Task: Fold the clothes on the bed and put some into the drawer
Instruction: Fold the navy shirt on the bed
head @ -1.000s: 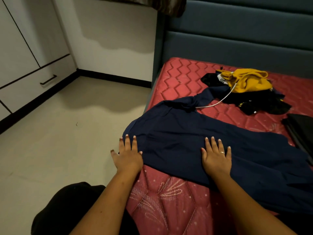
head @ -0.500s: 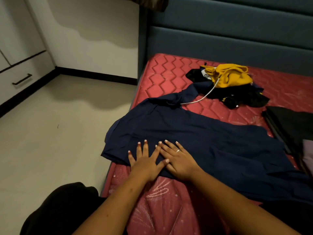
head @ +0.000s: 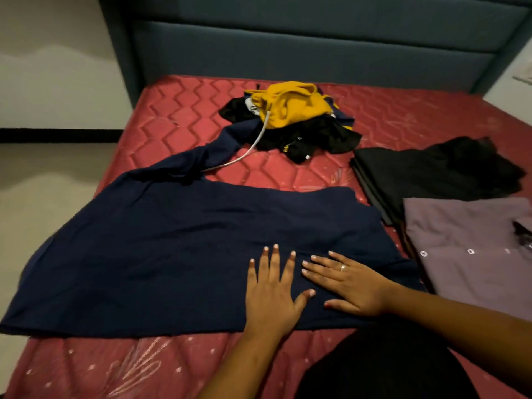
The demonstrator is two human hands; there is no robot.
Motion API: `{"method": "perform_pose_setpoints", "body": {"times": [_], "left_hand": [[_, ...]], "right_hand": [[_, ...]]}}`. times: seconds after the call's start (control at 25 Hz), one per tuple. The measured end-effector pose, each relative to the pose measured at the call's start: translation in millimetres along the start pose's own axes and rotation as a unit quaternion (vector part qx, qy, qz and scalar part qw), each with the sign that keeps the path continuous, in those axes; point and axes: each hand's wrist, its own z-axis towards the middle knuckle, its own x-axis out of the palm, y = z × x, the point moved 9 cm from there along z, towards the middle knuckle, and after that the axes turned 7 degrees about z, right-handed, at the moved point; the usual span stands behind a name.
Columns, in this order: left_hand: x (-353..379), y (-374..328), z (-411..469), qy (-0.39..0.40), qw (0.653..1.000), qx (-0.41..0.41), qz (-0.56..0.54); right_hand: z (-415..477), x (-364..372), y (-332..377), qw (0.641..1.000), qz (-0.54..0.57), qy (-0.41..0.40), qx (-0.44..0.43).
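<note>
Smoothing with the grip released, we press our left hand (head: 269,298) and right hand (head: 354,286) flat on the navy garment (head: 158,254) spread across the red mattress (head: 178,116). Next, we judge, comes a pinch at one edge to fold it over.

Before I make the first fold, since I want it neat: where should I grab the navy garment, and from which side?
Probably the free left edge, pinched at its corners, coming from the left. The navy garment lies spread flat on the red mattress, with left hand and right hand flat on its right part, so the left side can swing over.
</note>
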Motion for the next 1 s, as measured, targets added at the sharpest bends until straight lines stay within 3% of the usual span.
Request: {"method": "perform_pose_setpoints", "body": {"times": [0.12, 0.24, 0.48, 0.52, 0.6, 0.68, 0.76, 0.8, 0.92, 1.0], "left_hand": [[11, -45, 21, -0.008, 0.997, 0.071, 0.020], [17, -80, 36, -0.001, 0.990, 0.130, 0.052], [13, -97, 40, -0.002, 0.987, 0.158, 0.036], [7, -96, 45, 0.000, 0.986, 0.166, 0.011], [-8, -86, 65, 0.026, 0.979, 0.149, -0.139], [-34, -54, 94, -0.031, 0.961, 0.075, -0.266], [-61, -12, 120, -0.119, 0.966, -0.002, -0.231], [-67, 4, 130, -0.122, 0.975, -0.027, -0.186], [-46, 36, 151, -0.009, 0.999, -0.040, -0.035], [-27, 41, 162, 0.044, 0.998, -0.029, 0.021]], "right_hand": [[-45, 9, -36, 0.982, 0.055, -0.083, 0.158], [-69, 11, -57, 0.937, 0.067, -0.152, 0.307], [-87, 0, -80, 0.864, 0.105, -0.161, 0.465], [-88, -14, -93, 0.842, 0.121, -0.166, 0.499], [-88, -38, -142, 0.782, 0.181, -0.183, 0.567], [-71, -53, -189, 0.734, 0.270, -0.161, 0.603], [-40, -54, -213, 0.697, 0.333, -0.168, 0.613], [-24, -48, -215, 0.687, 0.347, -0.157, 0.618], [1, -18, -213, 0.702, 0.338, -0.083, 0.622], [0, -7, -226, 0.701, 0.354, -0.089, 0.613]]}}
